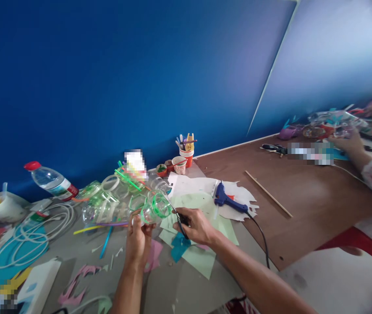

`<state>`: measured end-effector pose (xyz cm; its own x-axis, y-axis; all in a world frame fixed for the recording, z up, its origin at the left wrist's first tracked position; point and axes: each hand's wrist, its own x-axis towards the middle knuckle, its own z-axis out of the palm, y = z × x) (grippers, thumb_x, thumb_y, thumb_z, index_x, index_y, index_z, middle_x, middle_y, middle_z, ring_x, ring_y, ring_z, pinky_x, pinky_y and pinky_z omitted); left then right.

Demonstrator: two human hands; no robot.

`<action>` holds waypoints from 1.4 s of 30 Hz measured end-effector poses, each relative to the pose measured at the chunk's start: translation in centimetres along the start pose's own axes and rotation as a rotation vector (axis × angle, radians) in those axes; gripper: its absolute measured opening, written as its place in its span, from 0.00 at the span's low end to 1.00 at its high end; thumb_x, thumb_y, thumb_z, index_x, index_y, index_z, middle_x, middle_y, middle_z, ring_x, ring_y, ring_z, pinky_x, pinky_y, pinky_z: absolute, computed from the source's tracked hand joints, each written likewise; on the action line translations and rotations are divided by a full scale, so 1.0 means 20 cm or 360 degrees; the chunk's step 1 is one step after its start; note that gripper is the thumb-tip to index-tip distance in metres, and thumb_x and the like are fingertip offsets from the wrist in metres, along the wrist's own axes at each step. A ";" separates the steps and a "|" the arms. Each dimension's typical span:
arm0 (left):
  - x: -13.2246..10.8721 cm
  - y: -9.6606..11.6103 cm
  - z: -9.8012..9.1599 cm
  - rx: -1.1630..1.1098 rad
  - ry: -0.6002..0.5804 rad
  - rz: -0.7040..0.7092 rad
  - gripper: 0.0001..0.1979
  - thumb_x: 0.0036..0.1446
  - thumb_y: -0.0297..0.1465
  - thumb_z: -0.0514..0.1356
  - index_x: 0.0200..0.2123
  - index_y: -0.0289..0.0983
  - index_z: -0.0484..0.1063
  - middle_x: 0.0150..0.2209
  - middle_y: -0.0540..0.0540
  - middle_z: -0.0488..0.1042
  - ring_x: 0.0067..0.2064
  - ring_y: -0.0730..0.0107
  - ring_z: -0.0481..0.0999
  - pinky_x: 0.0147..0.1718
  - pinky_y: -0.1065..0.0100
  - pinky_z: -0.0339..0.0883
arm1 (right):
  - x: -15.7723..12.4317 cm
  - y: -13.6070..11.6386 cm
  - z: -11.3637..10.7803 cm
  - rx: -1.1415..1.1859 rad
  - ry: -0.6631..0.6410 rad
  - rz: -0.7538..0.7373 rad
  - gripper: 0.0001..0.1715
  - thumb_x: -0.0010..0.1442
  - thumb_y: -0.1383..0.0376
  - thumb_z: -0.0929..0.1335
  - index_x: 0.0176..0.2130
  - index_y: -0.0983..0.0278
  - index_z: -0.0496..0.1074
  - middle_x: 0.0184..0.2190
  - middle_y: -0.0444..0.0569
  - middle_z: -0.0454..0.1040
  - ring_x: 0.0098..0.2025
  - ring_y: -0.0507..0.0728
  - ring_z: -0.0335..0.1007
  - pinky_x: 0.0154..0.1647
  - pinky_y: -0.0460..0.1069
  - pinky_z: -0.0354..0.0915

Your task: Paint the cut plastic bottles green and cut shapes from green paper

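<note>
In the middle of the head view, my left hand (137, 242) is wrapped round a cut piece of clear plastic bottle (153, 211) with green bands round it. My right hand (197, 224) grips a pair of black-handled scissors (182, 226), their blades reaching up to the rim of the bottle piece. Whether the blades have plastic between them, I cannot tell. Under both hands lie pale green paper sheets (202, 264), a teal paper scrap (180, 247) and a pink scrap (155, 255).
A blue glue gun (230, 198) rests on white paper, its cord trailing forward. Cut plastic bottles (99, 205), a red-capped bottle (53, 181) and a coiled white cable (33, 237) fill the left. A wooden stick (267, 194) lies right. Another person's hand (351, 146) reaches in far right.
</note>
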<state>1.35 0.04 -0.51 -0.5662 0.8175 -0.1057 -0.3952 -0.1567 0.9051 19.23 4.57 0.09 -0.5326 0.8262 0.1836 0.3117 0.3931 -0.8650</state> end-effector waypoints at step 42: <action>0.01 -0.01 -0.03 -0.0180 -0.0165 0.0026 0.20 0.43 0.44 0.69 0.35 0.40 0.69 0.24 0.56 0.72 0.24 0.77 0.70 0.27 0.72 0.69 | -0.02 -0.02 0.02 -0.0277 0.0093 -0.0109 0.07 0.56 0.64 0.67 0.35 0.64 0.73 0.22 0.43 0.69 0.23 0.49 0.58 0.26 0.43 0.53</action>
<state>0.80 -0.08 -0.90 -0.4975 0.8664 -0.0431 -0.4688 -0.2267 0.8537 19.04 3.98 0.27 -0.5123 0.8152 0.2701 0.4106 0.5088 -0.7567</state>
